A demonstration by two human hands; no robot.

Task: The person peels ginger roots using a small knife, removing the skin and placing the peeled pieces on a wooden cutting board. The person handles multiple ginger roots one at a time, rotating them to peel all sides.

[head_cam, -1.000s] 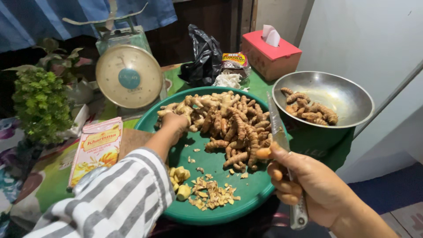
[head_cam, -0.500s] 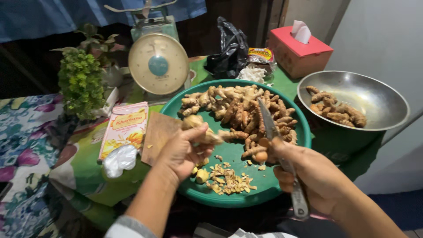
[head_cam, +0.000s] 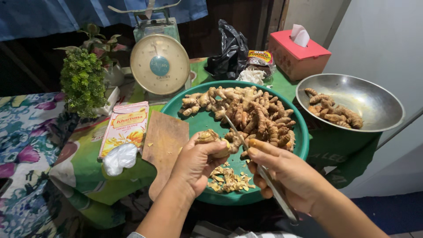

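Head view: we note the left hand point(head_cam: 194, 164) curled palm-up over the near part of the round green plastic tray point(head_cam: 194, 121), its fingers clamped on a knobbly tan turmeric root point(head_cam: 210, 137). The right hand point(head_cam: 286, 176) is closed around the handle of a thin steel knife point(head_cam: 246, 145), thumb stretched along the blade, which points away from us toward the tray's middle and meets the held root. The two hands sit close together, nearly touching.

On the tray's far half lies a heap of unpeeled turmeric roots point(head_cam: 251, 112); on its near rim, below the hands, a small pile of pale peelings point(head_cam: 229, 180). Right of the tray stands a round steel bowl point(head_cam: 374, 110) holding a few roots point(head_cam: 332, 110).

Left of the tray, touching its rim, lies a brown wooden cutting board point(head_cam: 163, 145); further left, an orange printed packet point(head_cam: 125, 125) with a crumpled white plastic bag point(head_cam: 120, 158) on its near end. Behind the tray stand a cream dial kitchen scale point(head_cam: 159, 66), a black plastic bag point(head_cam: 229, 55) and a red tissue box point(head_cam: 297, 55). Far left of the tray, a small green potted plant point(head_cam: 83, 81).
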